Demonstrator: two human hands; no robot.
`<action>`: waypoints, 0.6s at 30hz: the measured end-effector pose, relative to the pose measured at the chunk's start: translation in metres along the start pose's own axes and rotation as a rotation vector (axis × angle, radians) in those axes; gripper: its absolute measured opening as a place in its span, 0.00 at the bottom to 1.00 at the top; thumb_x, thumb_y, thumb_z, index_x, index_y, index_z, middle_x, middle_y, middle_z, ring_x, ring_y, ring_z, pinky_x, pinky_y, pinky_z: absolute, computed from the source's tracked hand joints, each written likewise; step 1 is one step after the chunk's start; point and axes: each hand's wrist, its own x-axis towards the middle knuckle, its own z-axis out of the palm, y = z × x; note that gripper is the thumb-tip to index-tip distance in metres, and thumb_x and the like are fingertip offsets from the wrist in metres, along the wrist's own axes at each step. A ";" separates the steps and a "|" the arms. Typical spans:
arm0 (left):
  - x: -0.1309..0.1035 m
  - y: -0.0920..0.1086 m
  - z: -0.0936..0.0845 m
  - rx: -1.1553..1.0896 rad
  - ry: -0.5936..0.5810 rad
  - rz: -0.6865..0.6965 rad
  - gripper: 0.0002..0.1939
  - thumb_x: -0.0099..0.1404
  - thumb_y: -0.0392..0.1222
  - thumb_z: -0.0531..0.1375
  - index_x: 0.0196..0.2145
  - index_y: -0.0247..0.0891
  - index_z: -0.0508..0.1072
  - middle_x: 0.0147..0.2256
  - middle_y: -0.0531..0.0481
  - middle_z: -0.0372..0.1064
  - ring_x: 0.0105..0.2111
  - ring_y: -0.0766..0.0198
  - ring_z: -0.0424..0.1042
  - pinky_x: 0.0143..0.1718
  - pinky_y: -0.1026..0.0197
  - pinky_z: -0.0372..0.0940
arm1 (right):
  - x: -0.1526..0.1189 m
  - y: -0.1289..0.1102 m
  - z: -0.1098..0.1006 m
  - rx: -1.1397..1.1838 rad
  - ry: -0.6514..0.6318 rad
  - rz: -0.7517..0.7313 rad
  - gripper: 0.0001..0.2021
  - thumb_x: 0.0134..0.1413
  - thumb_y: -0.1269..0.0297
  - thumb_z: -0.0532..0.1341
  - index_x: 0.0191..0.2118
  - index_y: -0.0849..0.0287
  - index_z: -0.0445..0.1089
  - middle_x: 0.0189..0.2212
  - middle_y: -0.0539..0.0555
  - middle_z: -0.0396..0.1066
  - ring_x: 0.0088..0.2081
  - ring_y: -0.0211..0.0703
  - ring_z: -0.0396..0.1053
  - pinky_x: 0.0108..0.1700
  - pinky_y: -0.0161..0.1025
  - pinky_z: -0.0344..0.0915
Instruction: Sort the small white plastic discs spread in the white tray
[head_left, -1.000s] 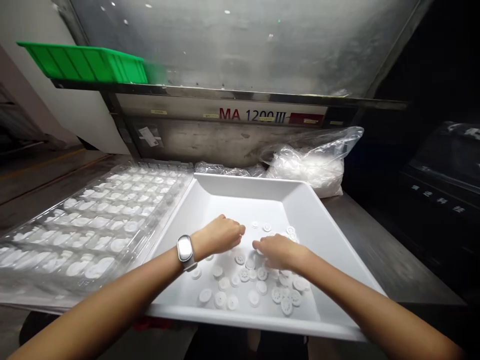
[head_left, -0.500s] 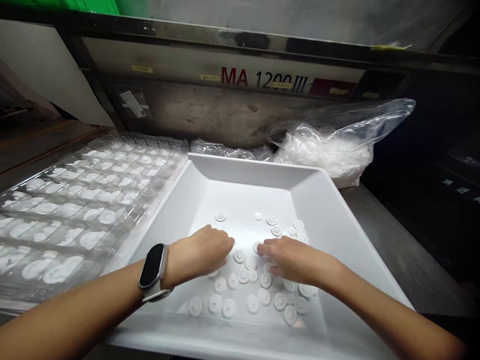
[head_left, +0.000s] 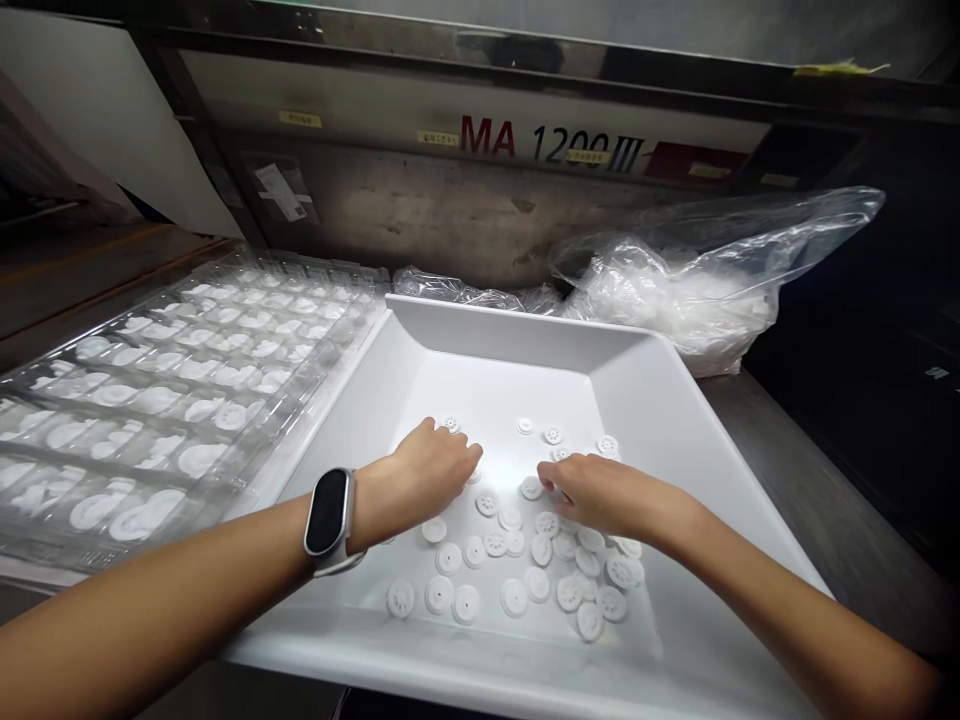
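Note:
Small white plastic wheels (head_left: 514, 597), some with spoke-like holes, lie scattered in a shallow white tray (head_left: 720, 480). My left hand (head_left: 431, 470), with a smartwatch (head_left: 328, 512) on its wrist, is over the tray's left part. Its fingers are curled in, and whatever they hold is hidden. A wheel edge shows just below its knuckles. My right hand (head_left: 604, 492) hovers over the right-hand wheels, its fingers bent and a little apart, with nothing visible between them. Just left of its fingertips lies a single wheel (head_left: 531, 487).
On the left, a clear compartment tray (head_left: 255, 400) holds white parts. A clear plastic bag (head_left: 675, 300) with white contents stands behind the tray's right corner. More clear wrapping (head_left: 465, 292) lies along the back. A machine panel (head_left: 420, 205) rises behind.
The view has shifted slightly. My right hand has drawn back a little from the single wheel at its fingertips. My left hand has moved up and away, partly covering a wheel at the back.

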 end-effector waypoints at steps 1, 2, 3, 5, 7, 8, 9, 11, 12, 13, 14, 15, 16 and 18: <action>0.001 -0.001 0.000 0.002 -0.003 -0.006 0.09 0.66 0.41 0.56 0.42 0.34 0.69 0.38 0.49 0.71 0.36 0.62 0.71 0.42 0.52 0.68 | 0.001 0.002 -0.001 0.000 -0.006 0.012 0.09 0.62 0.63 0.58 0.44 0.62 0.67 0.33 0.50 0.68 0.32 0.38 0.68 0.35 0.39 0.68; 0.002 -0.002 -0.001 0.005 -0.003 -0.010 0.10 0.66 0.41 0.56 0.43 0.34 0.69 0.39 0.48 0.71 0.37 0.62 0.71 0.42 0.52 0.68 | 0.001 0.003 -0.002 -0.001 -0.011 0.023 0.09 0.62 0.62 0.58 0.43 0.62 0.67 0.33 0.50 0.68 0.32 0.37 0.68 0.34 0.39 0.68; 0.002 -0.003 -0.002 0.005 -0.002 -0.013 0.10 0.66 0.41 0.56 0.43 0.34 0.69 0.39 0.48 0.71 0.38 0.62 0.71 0.42 0.52 0.68 | 0.002 0.005 -0.003 0.000 -0.014 0.033 0.09 0.62 0.62 0.58 0.42 0.62 0.67 0.33 0.50 0.68 0.31 0.37 0.68 0.34 0.38 0.68; 0.003 -0.006 -0.005 0.005 0.005 -0.017 0.11 0.67 0.41 0.56 0.44 0.34 0.69 0.40 0.48 0.71 0.39 0.62 0.71 0.42 0.52 0.68 | 0.004 0.011 -0.003 0.004 -0.014 0.050 0.09 0.61 0.61 0.58 0.41 0.62 0.67 0.33 0.50 0.68 0.31 0.37 0.68 0.34 0.38 0.68; 0.005 -0.012 -0.007 0.006 0.012 -0.026 0.11 0.67 0.42 0.56 0.44 0.34 0.69 0.39 0.48 0.71 0.38 0.62 0.72 0.42 0.52 0.68 | 0.008 0.018 -0.004 0.014 -0.002 0.070 0.09 0.61 0.61 0.59 0.41 0.62 0.67 0.33 0.50 0.68 0.31 0.37 0.68 0.33 0.38 0.68; 0.006 -0.015 -0.008 0.009 0.017 -0.035 0.11 0.67 0.42 0.56 0.44 0.34 0.69 0.39 0.48 0.71 0.37 0.62 0.72 0.42 0.52 0.68 | 0.010 0.022 -0.004 0.022 0.010 0.082 0.09 0.61 0.61 0.59 0.41 0.62 0.68 0.33 0.51 0.69 0.31 0.36 0.68 0.33 0.38 0.68; 0.006 -0.018 -0.008 0.013 0.024 -0.049 0.11 0.67 0.42 0.56 0.44 0.34 0.69 0.39 0.48 0.71 0.36 0.63 0.72 0.41 0.52 0.69 | 0.012 0.026 -0.005 0.032 0.029 0.093 0.09 0.61 0.61 0.59 0.41 0.62 0.68 0.34 0.51 0.69 0.31 0.36 0.68 0.33 0.38 0.69; 0.008 -0.025 -0.007 0.023 0.037 -0.077 0.12 0.68 0.42 0.55 0.45 0.34 0.69 0.39 0.48 0.71 0.36 0.62 0.72 0.42 0.52 0.68 | 0.016 0.033 -0.007 0.060 0.097 0.115 0.09 0.62 0.60 0.58 0.42 0.62 0.68 0.36 0.52 0.69 0.33 0.37 0.68 0.35 0.39 0.69; 0.008 -0.028 -0.006 0.027 0.041 -0.088 0.12 0.68 0.42 0.54 0.45 0.34 0.69 0.39 0.48 0.71 0.37 0.62 0.72 0.42 0.51 0.68 | 0.018 0.036 -0.007 0.078 0.144 0.124 0.10 0.62 0.60 0.57 0.43 0.62 0.67 0.38 0.53 0.69 0.35 0.38 0.68 0.37 0.40 0.69; 0.008 -0.031 -0.005 0.027 0.041 -0.094 0.12 0.68 0.43 0.54 0.46 0.34 0.68 0.40 0.47 0.71 0.37 0.62 0.72 0.42 0.51 0.68 | 0.019 0.038 -0.007 0.099 0.191 0.134 0.10 0.63 0.61 0.57 0.45 0.61 0.67 0.41 0.54 0.68 0.37 0.40 0.68 0.39 0.42 0.69; 0.008 -0.033 -0.004 0.025 0.036 -0.097 0.13 0.69 0.43 0.53 0.47 0.34 0.68 0.40 0.47 0.71 0.38 0.62 0.72 0.43 0.51 0.68 | 0.020 0.041 -0.007 0.121 0.232 0.144 0.11 0.63 0.61 0.56 0.47 0.61 0.66 0.44 0.55 0.67 0.40 0.41 0.68 0.41 0.44 0.69; 0.008 -0.034 -0.002 0.022 0.025 -0.097 0.14 0.69 0.43 0.53 0.48 0.34 0.67 0.40 0.47 0.71 0.38 0.62 0.72 0.43 0.51 0.68 | 0.020 0.045 -0.006 0.145 0.258 0.155 0.13 0.63 0.61 0.56 0.50 0.60 0.64 0.47 0.56 0.65 0.42 0.43 0.68 0.43 0.45 0.68; 0.007 -0.035 -0.001 0.018 0.010 -0.096 0.15 0.69 0.44 0.53 0.49 0.35 0.67 0.40 0.47 0.71 0.37 0.62 0.72 0.42 0.51 0.68 | 0.021 0.049 -0.005 0.170 0.267 0.167 0.14 0.63 0.61 0.56 0.52 0.59 0.63 0.50 0.57 0.64 0.44 0.44 0.67 0.44 0.46 0.68; 0.006 -0.034 0.000 0.016 -0.022 -0.100 0.16 0.69 0.44 0.53 0.51 0.35 0.66 0.41 0.47 0.71 0.37 0.62 0.72 0.41 0.51 0.69 | 0.021 0.058 -0.001 0.216 0.234 0.198 0.16 0.62 0.62 0.57 0.54 0.58 0.61 0.52 0.57 0.62 0.46 0.46 0.66 0.45 0.47 0.68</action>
